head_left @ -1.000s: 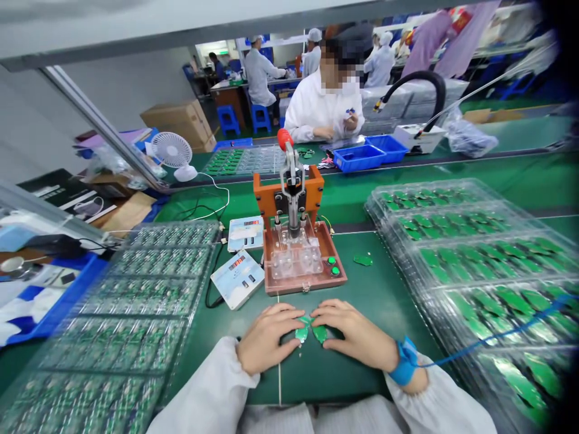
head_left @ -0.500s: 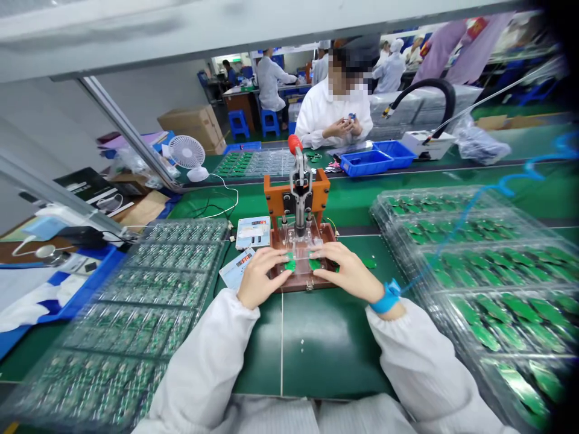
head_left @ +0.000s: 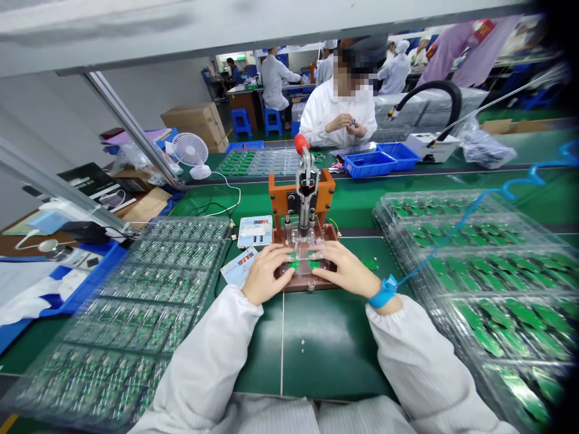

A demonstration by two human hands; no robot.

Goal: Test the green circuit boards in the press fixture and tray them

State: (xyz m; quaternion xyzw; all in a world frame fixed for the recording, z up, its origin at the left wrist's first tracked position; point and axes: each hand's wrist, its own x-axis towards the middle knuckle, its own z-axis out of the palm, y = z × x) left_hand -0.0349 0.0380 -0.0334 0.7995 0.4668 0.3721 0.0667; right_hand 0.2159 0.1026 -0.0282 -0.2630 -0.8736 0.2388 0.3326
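A toggle-clamp test fixture (head_left: 304, 208) with orange uprights, a red-knobbed lever and a brown base stands in front of me. Two small green circuit boards lie side by side on its base, under the clear plate area. My left hand (head_left: 268, 274) has thumb and fingertips at the edges of the left circuit board (head_left: 295, 264). On the other side, my right hand (head_left: 346, 269), with a blue wrist strap (head_left: 385, 292), pinches around the right circuit board (head_left: 312, 263); its fingertips are slightly blurred. The fingers partly cover both boards.
Clear trays of circuit boards lie on the left (head_left: 149, 307) and right (head_left: 493, 265). Two small meters with red digits (head_left: 254, 231) stand left of the fixture. A blue coiled cord (head_left: 456, 226) runs from the strap. Across the bench, a co-worker (head_left: 339, 114) handles a small part near blue bins (head_left: 368, 164).
The view has shifted slightly. Both hands stay at the boards, with the right fingertips moving a little. The co-worker's hands have changed position slightly.
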